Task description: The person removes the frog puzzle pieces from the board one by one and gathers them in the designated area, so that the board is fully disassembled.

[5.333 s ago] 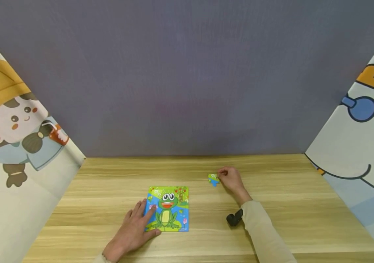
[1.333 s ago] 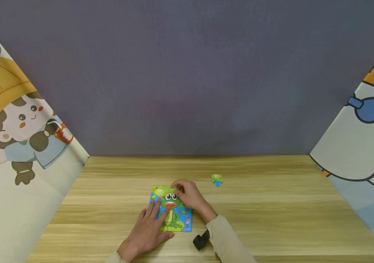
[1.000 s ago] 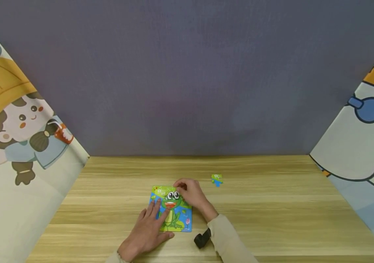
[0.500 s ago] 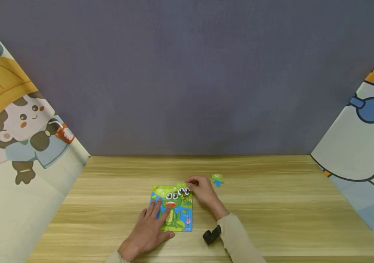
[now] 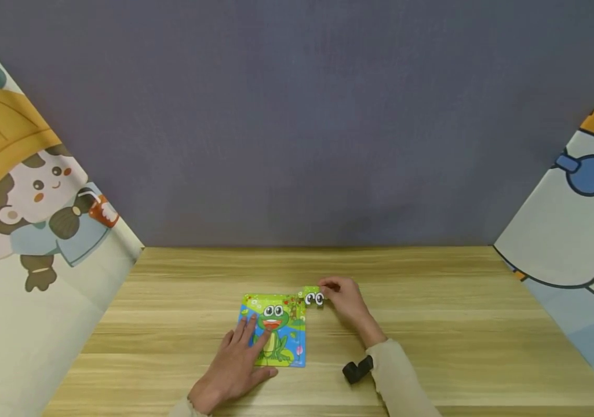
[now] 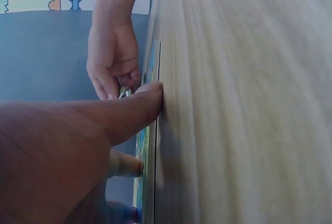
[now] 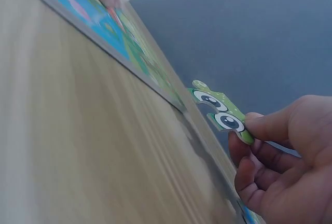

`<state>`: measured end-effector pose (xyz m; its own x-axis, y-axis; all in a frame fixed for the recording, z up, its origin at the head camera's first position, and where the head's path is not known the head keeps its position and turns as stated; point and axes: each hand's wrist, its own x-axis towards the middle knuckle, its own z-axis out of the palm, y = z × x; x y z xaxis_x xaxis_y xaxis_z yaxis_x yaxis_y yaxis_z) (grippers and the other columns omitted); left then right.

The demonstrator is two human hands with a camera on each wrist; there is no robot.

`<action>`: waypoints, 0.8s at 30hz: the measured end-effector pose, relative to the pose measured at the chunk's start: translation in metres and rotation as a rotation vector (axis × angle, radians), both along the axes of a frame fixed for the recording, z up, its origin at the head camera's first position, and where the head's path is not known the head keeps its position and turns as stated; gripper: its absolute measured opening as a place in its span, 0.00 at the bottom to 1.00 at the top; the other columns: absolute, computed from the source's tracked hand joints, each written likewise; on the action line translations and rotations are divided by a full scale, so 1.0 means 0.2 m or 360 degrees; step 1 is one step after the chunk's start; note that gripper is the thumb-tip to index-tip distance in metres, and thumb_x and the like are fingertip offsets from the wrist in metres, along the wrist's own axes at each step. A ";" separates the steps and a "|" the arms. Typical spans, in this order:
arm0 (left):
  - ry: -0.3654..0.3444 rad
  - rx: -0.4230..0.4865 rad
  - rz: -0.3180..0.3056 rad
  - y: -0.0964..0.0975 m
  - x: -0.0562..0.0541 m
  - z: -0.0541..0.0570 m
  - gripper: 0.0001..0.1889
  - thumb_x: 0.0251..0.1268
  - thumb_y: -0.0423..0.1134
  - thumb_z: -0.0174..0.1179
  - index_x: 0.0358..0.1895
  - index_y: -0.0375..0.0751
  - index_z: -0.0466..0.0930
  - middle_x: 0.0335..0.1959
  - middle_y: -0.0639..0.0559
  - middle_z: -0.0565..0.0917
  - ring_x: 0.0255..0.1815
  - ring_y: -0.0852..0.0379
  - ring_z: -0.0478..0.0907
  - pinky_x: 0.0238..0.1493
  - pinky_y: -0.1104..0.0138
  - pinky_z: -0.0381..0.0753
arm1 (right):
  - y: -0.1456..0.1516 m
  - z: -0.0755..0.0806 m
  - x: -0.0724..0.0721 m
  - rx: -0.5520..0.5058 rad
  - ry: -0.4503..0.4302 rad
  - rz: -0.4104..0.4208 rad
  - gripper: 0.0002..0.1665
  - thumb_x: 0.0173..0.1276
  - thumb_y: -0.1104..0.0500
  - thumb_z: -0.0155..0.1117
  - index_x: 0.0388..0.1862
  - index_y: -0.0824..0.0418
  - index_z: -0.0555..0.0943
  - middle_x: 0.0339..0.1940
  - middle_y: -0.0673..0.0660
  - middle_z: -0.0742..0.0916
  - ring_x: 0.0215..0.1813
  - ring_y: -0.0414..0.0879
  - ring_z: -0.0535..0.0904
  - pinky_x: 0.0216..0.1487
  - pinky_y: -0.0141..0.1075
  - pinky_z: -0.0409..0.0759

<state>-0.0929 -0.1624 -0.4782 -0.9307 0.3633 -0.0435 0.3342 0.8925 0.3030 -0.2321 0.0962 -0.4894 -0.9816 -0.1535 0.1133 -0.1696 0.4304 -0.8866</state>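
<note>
A square frog jigsaw puzzle (image 5: 288, 341) lies on the wooden table, its surface showing a green frog on a blue and green ground. My left hand (image 5: 236, 359) rests on its left side with fingers spread, and in the left wrist view the thumb (image 6: 129, 115) reaches the board's near edge. Thumb and fingers of my right hand (image 5: 346, 301) pinch a jigsaw piece (image 7: 220, 112) printed with two white frog eyes. That piece is held just off the board's upper right corner. The frog's eyes also show on the board itself.
A bit of blue and green (image 7: 249, 214) on the table shows beside my right hand in the right wrist view. Behind the table rises a grey wall (image 5: 297, 145). Cartoon-printed panels (image 5: 562, 243) stand at both sides. A black wrist device (image 5: 357, 369) sits at my right cuff.
My right hand has lifted the eye piece off the board's top and carried it rightwards. The loose blue-green piece is now hidden behind this hand in the head view. My left hand stays put.
</note>
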 end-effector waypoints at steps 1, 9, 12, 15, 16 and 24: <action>0.0000 0.0003 0.0000 0.00 0.00 0.00 0.42 0.64 0.64 0.59 0.74 0.41 0.65 0.79 0.27 0.54 0.79 0.27 0.52 0.71 0.32 0.61 | 0.02 0.00 0.00 -0.0001 -0.0008 -0.0010 0.09 0.69 0.66 0.65 0.45 0.64 0.88 0.43 0.58 0.90 0.44 0.44 0.82 0.46 0.31 0.80; -0.0007 0.0009 -0.0013 0.00 0.00 0.01 0.42 0.65 0.64 0.59 0.74 0.41 0.65 0.79 0.26 0.54 0.79 0.27 0.52 0.71 0.32 0.61 | 0.17 0.02 -0.03 -0.0009 -0.0064 -0.0082 0.10 0.71 0.65 0.63 0.48 0.65 0.86 0.49 0.62 0.89 0.46 0.44 0.81 0.45 0.30 0.78; -0.0004 0.0003 -0.0016 0.00 0.01 0.01 0.42 0.65 0.64 0.59 0.74 0.41 0.65 0.78 0.26 0.54 0.79 0.27 0.53 0.70 0.32 0.62 | 0.22 0.02 -0.04 -0.0022 -0.0078 -0.0102 0.11 0.71 0.66 0.62 0.48 0.66 0.86 0.50 0.64 0.88 0.45 0.43 0.80 0.45 0.29 0.78; -0.0006 -0.0003 -0.0012 0.00 0.00 0.01 0.42 0.65 0.64 0.59 0.74 0.41 0.65 0.79 0.26 0.54 0.79 0.27 0.52 0.71 0.32 0.62 | 0.27 0.02 -0.06 -0.0030 -0.0082 -0.0117 0.11 0.71 0.66 0.62 0.49 0.68 0.86 0.50 0.65 0.88 0.46 0.42 0.80 0.46 0.27 0.78; -0.0007 -0.0003 -0.0012 0.00 0.00 0.01 0.42 0.65 0.64 0.59 0.74 0.41 0.65 0.79 0.26 0.54 0.79 0.27 0.52 0.71 0.32 0.62 | 0.29 0.02 -0.06 -0.0024 -0.0077 -0.0124 0.12 0.71 0.66 0.61 0.49 0.68 0.85 0.50 0.65 0.88 0.46 0.41 0.80 0.46 0.27 0.78; -0.0005 0.0012 -0.0013 0.00 0.01 0.02 0.42 0.64 0.63 0.60 0.74 0.41 0.65 0.78 0.26 0.54 0.79 0.26 0.53 0.70 0.31 0.62 | 0.43 0.00 -0.10 0.0095 -0.0036 -0.0184 0.12 0.73 0.65 0.60 0.50 0.69 0.85 0.51 0.67 0.88 0.45 0.39 0.80 0.45 0.26 0.77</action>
<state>-0.0912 -0.1623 -0.4750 -0.9276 0.3710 -0.0437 0.3404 0.8876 0.3105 -0.2525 0.1816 -0.4886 -0.9954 -0.0447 0.0851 -0.0960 0.4981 -0.8618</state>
